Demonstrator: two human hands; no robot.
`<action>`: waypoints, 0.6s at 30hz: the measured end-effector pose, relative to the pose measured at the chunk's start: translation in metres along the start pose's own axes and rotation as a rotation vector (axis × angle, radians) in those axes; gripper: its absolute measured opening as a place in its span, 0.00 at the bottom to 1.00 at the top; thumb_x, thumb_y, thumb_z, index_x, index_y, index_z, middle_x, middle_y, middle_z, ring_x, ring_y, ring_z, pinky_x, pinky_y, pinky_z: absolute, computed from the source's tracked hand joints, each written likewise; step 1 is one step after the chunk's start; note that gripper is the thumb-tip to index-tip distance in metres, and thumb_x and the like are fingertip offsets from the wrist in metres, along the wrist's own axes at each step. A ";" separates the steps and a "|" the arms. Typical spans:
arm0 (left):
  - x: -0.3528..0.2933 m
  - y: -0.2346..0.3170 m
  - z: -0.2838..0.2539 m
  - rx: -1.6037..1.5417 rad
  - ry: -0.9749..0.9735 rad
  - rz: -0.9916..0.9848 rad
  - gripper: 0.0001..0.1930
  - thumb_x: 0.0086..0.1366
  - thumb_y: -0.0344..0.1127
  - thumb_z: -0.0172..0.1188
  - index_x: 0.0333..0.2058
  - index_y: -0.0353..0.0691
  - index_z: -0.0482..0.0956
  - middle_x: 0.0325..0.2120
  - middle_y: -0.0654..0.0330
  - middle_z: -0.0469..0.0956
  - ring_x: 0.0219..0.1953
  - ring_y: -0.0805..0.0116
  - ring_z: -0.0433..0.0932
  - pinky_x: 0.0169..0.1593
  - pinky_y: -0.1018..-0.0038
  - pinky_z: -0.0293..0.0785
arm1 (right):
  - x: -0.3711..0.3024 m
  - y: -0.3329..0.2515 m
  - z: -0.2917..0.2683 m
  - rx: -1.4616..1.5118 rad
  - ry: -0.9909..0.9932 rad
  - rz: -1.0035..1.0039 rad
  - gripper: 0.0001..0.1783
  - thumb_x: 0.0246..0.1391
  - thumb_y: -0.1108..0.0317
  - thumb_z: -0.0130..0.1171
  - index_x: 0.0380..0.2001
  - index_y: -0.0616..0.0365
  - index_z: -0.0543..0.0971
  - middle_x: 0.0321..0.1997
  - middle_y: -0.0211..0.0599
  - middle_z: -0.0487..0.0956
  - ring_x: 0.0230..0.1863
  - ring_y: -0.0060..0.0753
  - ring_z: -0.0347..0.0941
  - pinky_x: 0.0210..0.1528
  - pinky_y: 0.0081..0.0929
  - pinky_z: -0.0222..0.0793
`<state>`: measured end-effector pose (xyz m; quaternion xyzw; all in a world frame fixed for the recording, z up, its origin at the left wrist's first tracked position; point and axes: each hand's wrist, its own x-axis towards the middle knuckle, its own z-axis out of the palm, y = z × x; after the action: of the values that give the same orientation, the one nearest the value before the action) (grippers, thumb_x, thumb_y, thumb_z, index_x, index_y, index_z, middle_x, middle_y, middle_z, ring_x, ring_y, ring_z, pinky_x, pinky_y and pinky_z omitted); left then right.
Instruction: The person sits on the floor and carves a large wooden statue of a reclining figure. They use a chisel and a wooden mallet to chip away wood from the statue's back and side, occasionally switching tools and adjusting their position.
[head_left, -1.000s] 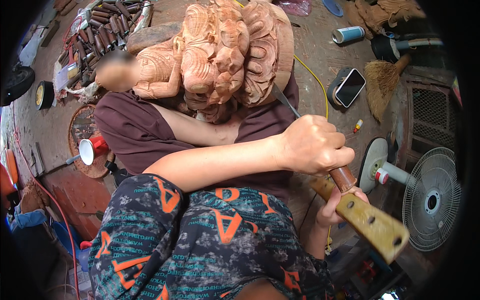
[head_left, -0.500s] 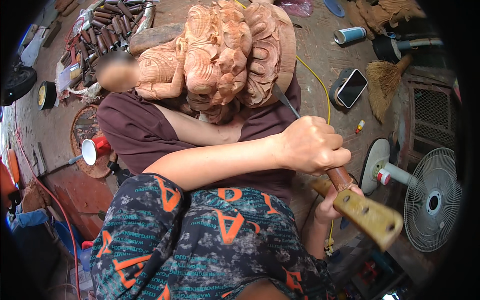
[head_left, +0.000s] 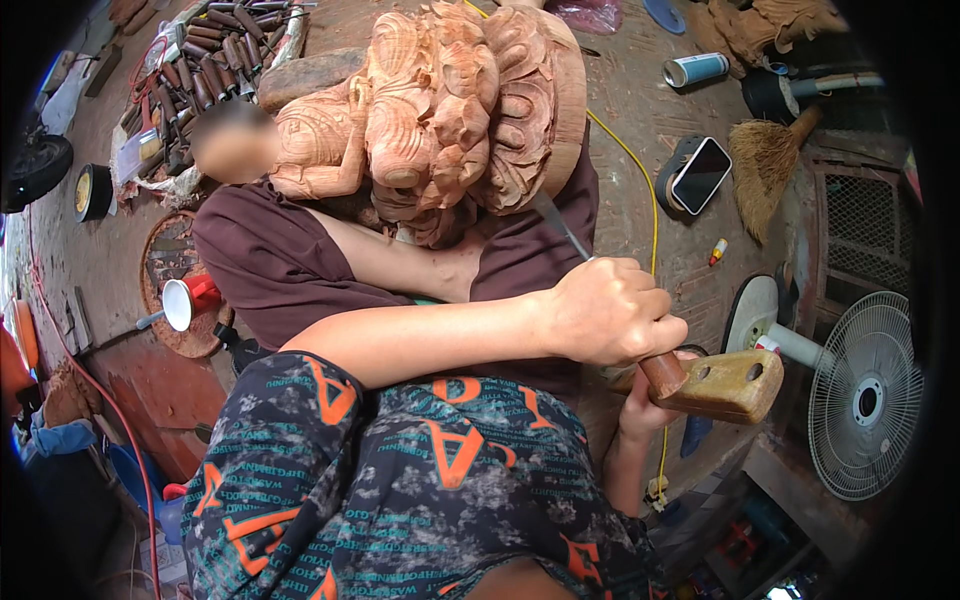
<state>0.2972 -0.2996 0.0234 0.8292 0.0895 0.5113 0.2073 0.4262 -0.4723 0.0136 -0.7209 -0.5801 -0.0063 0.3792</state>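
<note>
A reddish carved wooden statue [head_left: 430, 110] lies on its side across folded legs in maroon trousers. My left hand [head_left: 612, 312] is closed round a chisel [head_left: 570, 236], its arm reaching across from the left. The blade points up-left, its tip at the lower edge of the statue's petalled base. Lower right, my right hand [head_left: 642, 408] is wrapped round the handle of a yellowish wooden mallet [head_left: 728, 388]. The mallet head overlaps the butt of the chisel handle; whether they touch I cannot tell. Part of the right hand is hidden behind the mallet and chisel.
Many wooden-handled chisels [head_left: 215, 65] lie in a pile upper left. A red mug [head_left: 198, 296] is at the left. Rightward are a phone [head_left: 702, 176], a straw broom [head_left: 765, 170], a standing fan [head_left: 865, 400] and a yellow cord [head_left: 640, 160]. A blue can [head_left: 696, 69] lies beyond.
The mallet has swung up and left, to the chisel's butt. My left hand and the chisel have shifted slightly left and down. The statue looks almost unmoved.
</note>
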 end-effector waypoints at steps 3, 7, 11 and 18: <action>0.004 -0.005 0.000 -0.019 0.049 0.042 0.12 0.42 0.44 0.57 0.18 0.47 0.65 0.13 0.69 0.60 0.16 0.72 0.66 0.19 0.74 0.59 | 0.004 -0.007 0.000 0.058 0.008 0.038 0.21 0.50 0.69 0.60 0.45 0.62 0.65 0.40 0.38 0.68 0.43 0.37 0.65 0.49 0.36 0.62; 0.003 -0.007 -0.001 -0.028 0.060 0.043 0.12 0.41 0.45 0.58 0.18 0.47 0.65 0.14 0.69 0.59 0.16 0.72 0.66 0.19 0.74 0.59 | 0.007 -0.020 0.000 0.142 0.071 0.103 0.24 0.49 0.69 0.59 0.47 0.60 0.62 0.39 0.37 0.66 0.40 0.33 0.64 0.46 0.34 0.62; 0.000 -0.008 -0.001 -0.052 0.084 0.073 0.13 0.41 0.45 0.58 0.19 0.47 0.65 0.14 0.69 0.59 0.16 0.72 0.66 0.19 0.74 0.59 | 0.019 -0.028 0.000 0.270 0.176 -0.044 0.22 0.49 0.72 0.57 0.45 0.59 0.61 0.34 0.38 0.66 0.31 0.31 0.65 0.32 0.31 0.66; -0.001 -0.014 -0.004 -0.078 0.072 0.095 0.13 0.41 0.45 0.59 0.19 0.48 0.64 0.14 0.69 0.60 0.16 0.72 0.66 0.18 0.74 0.58 | 0.015 -0.030 -0.014 -0.457 -0.071 -0.040 0.20 0.48 0.70 0.60 0.43 0.59 0.64 0.29 0.39 0.70 0.31 0.37 0.70 0.35 0.33 0.68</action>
<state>0.2942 -0.2865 0.0183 0.8048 0.0374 0.5532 0.2118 0.4125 -0.4665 0.0468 -0.7762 -0.5907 -0.1195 0.1854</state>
